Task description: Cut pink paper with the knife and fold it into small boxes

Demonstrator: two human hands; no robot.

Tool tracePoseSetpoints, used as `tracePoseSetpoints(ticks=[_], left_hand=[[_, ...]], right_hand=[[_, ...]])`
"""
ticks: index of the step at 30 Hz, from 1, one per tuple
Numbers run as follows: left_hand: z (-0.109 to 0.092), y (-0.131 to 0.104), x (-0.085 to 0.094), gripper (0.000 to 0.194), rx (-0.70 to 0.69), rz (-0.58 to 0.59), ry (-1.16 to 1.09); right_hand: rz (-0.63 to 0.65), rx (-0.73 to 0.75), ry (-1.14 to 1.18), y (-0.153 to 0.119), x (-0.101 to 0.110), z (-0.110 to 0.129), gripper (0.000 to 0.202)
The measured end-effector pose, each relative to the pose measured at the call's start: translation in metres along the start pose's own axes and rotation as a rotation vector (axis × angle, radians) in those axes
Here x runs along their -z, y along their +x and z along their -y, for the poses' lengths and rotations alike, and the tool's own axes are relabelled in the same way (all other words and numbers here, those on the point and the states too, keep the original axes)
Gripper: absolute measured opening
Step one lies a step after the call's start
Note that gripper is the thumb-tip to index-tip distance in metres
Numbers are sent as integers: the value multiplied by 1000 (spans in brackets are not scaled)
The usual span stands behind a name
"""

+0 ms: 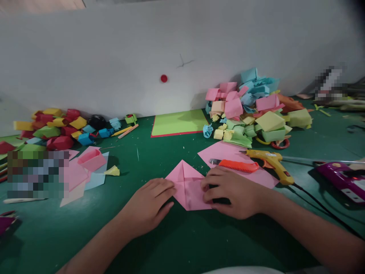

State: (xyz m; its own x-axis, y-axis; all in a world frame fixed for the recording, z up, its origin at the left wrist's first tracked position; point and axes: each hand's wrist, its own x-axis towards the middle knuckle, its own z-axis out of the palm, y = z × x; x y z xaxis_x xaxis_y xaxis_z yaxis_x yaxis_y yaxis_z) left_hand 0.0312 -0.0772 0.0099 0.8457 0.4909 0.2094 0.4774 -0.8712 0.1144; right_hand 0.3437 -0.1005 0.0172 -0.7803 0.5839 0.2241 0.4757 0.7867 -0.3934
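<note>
A pink sheet of paper (188, 190), partly folded and with creases crossing its middle, lies on the green table between my two hands. My left hand (152, 205) rests at its left corner, fingertips on the paper, with the thumb held apart below. On the right side, the fingers of my right hand (228, 192) press on the paper, curved and spread, with gaps between them. Just beyond my right hand, an orange-handled cutter (239, 166) lies on another pink sheet (219, 150).
A yellow glue gun (270, 161) and a purple power strip (342, 180) sit at the right, joined by a cable. Folded paper heaps stand back right (256, 110) and back left (57, 129). A green sheet (179, 123) lies by the white wall (114, 57).
</note>
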Motion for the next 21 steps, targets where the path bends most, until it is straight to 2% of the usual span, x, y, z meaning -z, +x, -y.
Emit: tracePoseSetpoints(ticks=[10, 21], left_hand=[[0, -2, -5, 48, 28, 79, 5], [-1, -1, -3, 51, 22, 96, 16]], right_hand=[[66, 25, 28, 2, -5, 3, 18], [117, -37, 42, 5, -8, 6, 21]])
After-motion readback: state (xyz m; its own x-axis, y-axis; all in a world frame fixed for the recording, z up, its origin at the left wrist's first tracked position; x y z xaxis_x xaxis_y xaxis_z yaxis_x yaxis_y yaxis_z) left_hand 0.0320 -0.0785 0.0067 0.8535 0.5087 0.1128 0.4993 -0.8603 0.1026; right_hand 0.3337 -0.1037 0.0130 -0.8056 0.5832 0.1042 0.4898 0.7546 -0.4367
